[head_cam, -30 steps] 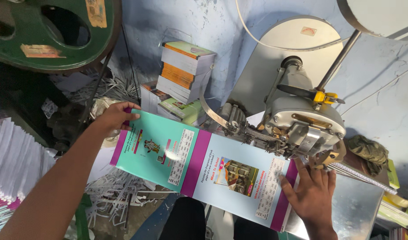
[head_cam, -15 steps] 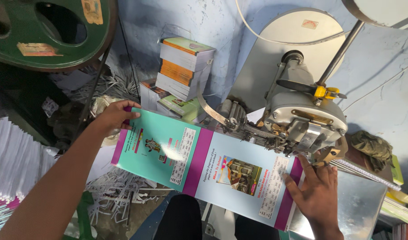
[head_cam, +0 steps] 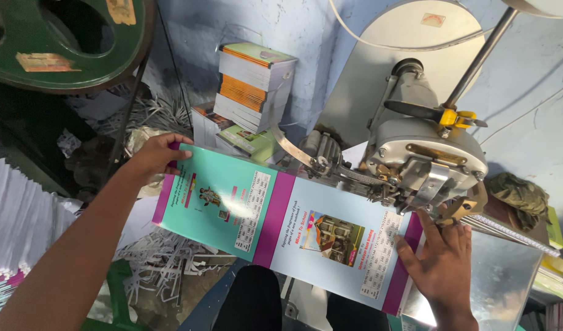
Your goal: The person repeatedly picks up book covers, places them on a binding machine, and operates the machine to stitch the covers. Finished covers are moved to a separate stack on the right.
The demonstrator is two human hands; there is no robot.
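Your left hand (head_cam: 151,158) grips the far left corner of a long printed cover sheet (head_cam: 281,228), teal and pale blue with magenta bands, your fingers closed over its edge. Your right hand (head_cam: 441,265) lies flat on the sheet's right end, fingers spread wide and pressing down, holding nothing. The sheet stretches across the middle of the view, tilted down toward the right, its far edge tucked under the head of a grey metal stitching machine (head_cam: 423,156). Its right end rests on a shiny metal bench (head_cam: 508,282). Beyond the sheet, a stack of bound books with orange and green covers (head_cam: 252,86) stands against the blue wall. Shredded paper trimmings (head_cam: 165,263) lie on the floor at near left.
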